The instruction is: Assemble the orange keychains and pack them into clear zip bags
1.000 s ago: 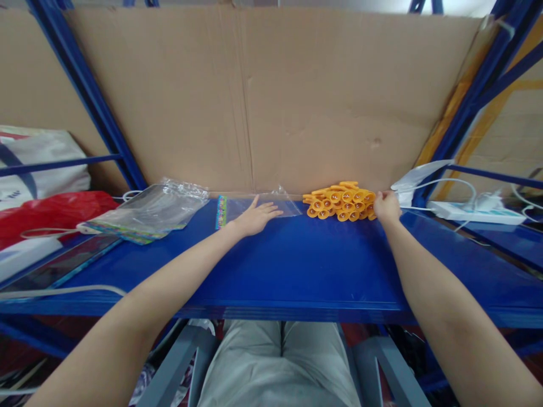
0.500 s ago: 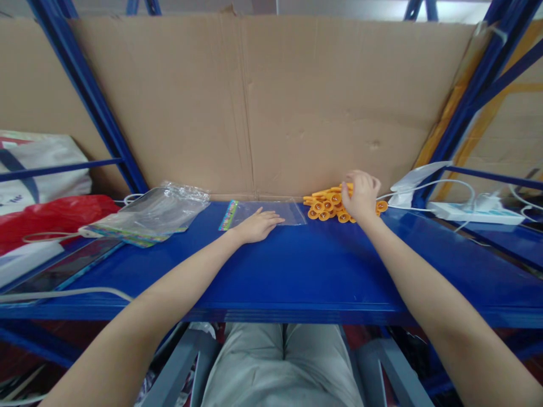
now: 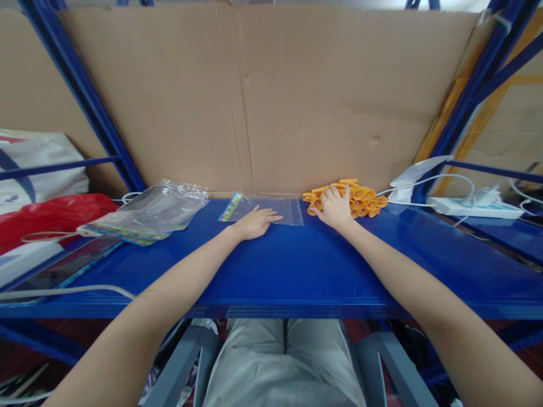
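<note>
My left hand (image 3: 255, 222) lies flat with its fingers stretched out on a clear plastic bag (image 3: 291, 211), whose colourful header strip shows left of the hand. My right hand (image 3: 336, 207) rests on the left part of a pile of orange pieces (image 3: 360, 198), its fingers spread over them. Several of these pieces have sticks and round, cup-like ends facing me; their exact kind is too small to tell. Under the right palm, part of the pile is hidden.
A stack of clear bags (image 3: 156, 212) lies at the left, beside a red plastic bag (image 3: 63, 217). At the right are a white power strip (image 3: 475, 208) and white cables. A cardboard sheet (image 3: 271, 102) stands behind the blue shelf (image 3: 288, 271), between blue posts.
My right hand has moved left and down across the orange pile, and its fingers are now spread over the pieces. My left hand has stayed on the bag.
</note>
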Demonstrator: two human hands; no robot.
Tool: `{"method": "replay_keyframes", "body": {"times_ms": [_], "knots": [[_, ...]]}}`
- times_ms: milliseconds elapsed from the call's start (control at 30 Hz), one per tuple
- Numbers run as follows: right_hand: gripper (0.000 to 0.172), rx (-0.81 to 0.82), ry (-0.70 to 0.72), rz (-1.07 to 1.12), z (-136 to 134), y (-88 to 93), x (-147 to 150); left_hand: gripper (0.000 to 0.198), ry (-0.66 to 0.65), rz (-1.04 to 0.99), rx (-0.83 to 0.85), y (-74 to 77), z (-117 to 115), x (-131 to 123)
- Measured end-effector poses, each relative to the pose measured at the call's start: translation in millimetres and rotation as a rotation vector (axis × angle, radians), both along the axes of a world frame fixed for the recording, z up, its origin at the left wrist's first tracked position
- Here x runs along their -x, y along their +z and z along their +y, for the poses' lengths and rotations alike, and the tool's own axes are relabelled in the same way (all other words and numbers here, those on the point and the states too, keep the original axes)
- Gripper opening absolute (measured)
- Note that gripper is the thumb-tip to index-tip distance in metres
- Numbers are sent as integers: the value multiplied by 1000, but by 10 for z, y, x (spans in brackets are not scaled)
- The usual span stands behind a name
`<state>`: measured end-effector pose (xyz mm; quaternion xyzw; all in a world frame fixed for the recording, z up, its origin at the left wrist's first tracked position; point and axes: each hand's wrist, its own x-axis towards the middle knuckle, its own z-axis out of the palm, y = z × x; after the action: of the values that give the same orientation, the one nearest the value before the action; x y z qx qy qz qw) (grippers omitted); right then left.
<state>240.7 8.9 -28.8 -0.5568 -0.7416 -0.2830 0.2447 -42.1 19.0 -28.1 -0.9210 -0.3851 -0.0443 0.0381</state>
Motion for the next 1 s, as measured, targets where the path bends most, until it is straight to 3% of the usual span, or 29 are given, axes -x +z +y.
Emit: {"method": "replay_keyframes", "body": {"times_ms": [367, 600, 700, 833, 1000], "knots": [[34, -22, -6, -48, 4, -6, 33, 58, 171, -67, -81, -96, 74, 23], [31, 13, -6, 88, -32, 120, 22, 58, 261, -67, -41, -82, 33, 0], [30, 81, 81, 235, -28, 206, -30, 57, 288, -67, -7, -75, 30, -11], [33, 192, 308, 501, 10, 290, -130, 54, 296, -55, 61, -46, 31, -21], [36, 513, 534, 773, -3, 350, -199, 54, 315, -45, 132, 2, 4, -36]]}}
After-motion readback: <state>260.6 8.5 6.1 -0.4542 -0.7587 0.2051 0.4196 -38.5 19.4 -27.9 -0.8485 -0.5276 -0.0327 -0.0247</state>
